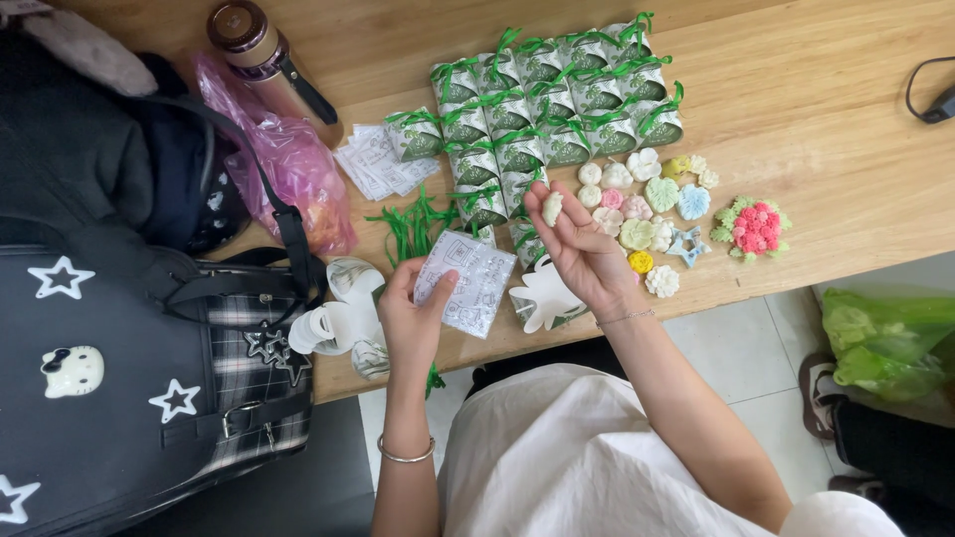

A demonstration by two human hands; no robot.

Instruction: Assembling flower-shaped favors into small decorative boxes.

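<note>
While the left hand (413, 313) pinched a small clear printed bag (468, 281) by its near edge, the right hand (577, 249) held a pale moulded piece (552, 207) between fingertips, just up and to the right of the bag (whose long axis ran toward the tied green boxes (552, 109)). Both hovered above the bench (826, 119), close together.

Black star bag (119, 398), pink bag (288, 159), bottle (249, 35)
</note>
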